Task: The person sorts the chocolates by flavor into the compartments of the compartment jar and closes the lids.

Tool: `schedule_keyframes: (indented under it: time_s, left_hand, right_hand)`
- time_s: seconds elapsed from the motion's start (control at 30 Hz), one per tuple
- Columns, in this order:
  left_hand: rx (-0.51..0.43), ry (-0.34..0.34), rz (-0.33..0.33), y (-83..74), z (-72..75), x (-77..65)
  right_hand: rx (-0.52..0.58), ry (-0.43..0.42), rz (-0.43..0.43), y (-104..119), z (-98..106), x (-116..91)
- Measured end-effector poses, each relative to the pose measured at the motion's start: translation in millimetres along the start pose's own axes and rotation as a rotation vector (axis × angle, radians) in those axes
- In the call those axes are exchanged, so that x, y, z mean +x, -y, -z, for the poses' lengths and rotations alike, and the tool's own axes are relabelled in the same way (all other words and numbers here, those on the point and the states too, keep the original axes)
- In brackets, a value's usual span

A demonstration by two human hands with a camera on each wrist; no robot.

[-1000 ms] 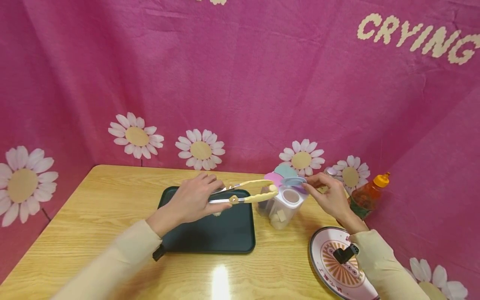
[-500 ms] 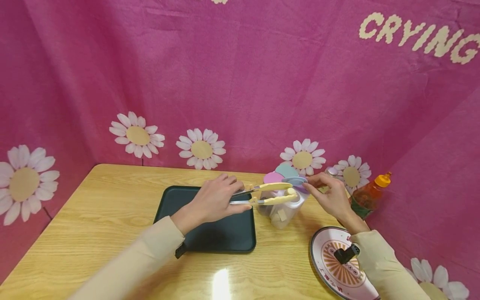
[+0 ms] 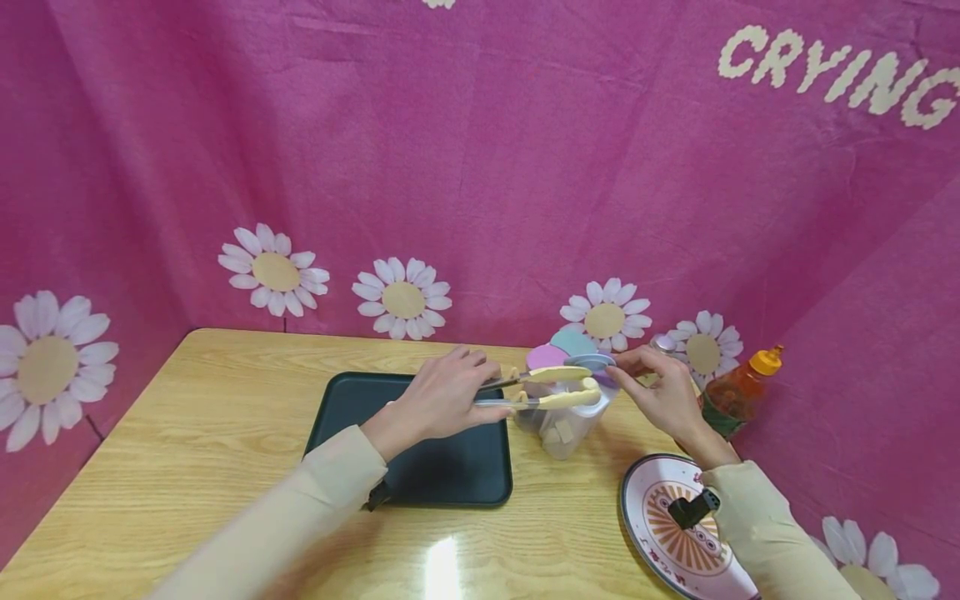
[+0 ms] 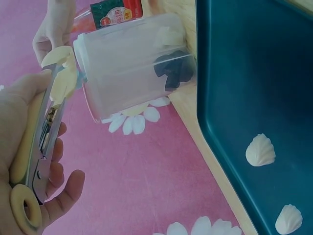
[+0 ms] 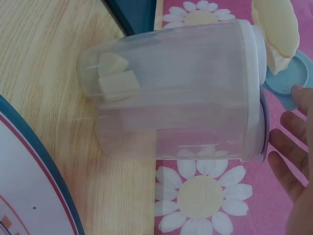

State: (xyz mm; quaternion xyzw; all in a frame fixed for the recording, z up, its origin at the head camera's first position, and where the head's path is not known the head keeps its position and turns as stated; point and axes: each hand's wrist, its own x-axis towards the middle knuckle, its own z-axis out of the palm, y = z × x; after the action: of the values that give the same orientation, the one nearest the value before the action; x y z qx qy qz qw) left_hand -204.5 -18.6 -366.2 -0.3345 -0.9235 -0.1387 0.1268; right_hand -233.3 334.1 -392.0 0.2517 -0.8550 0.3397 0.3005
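My left hand (image 3: 446,398) grips a pair of tongs (image 4: 45,132) with pale yellow tips, and a small cream piece (image 3: 591,384) shows between those tips. They reach over the top of a clear divided container (image 5: 195,73) with pink, green, blue and purple lids, hiding its round opening in the head view. My right hand (image 3: 663,400) pinches the raised light blue lid (image 5: 287,77) at its edge. Inside one compartment lie a pale block (image 5: 119,86) and another pale piece; in the left wrist view, dark pieces (image 4: 173,69) sit in a neighbouring compartment.
Left of the container lies a dark tray (image 3: 457,475), with two shell-shaped white pieces (image 4: 260,150) on it in the left wrist view. A patterned plate (image 3: 637,500) is under my right forearm. A red sauce bottle (image 3: 731,400) with an orange cap stands beyond my right hand.
My left hand has carried the tongs rightward from beside the container to over its top. My right hand stays at the blue lid.
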Motion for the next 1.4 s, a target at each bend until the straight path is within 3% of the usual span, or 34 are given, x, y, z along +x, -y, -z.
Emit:
schedule_keyframes:
  time_s: [0.33,0.63,0.93,1.17,1.4]
  left_hand:
    - [-0.025,0.007,0.013,0.4,-3.1,2.3]
    - [-0.012,0.003,0.028,7.5,3.3,-9.8]
    - [0.038,-0.013,0.072,27.8,14.1,-38.7]
    - [0.051,-0.066,0.100,53.2,24.3,-67.1]
    - [0.067,-0.043,0.191,79.9,29.6,-93.1]
  right_hand:
    - [-0.004,0.003,0.018,-1,1,0]
    - [0.008,0.003,0.016,-1,2,0]
    - [0.022,0.008,-0.009,0,1,-1]
    - [0.004,0.012,-0.022,0,1,-1]
    - [-0.012,0.007,-0.015,-1,1,-1]
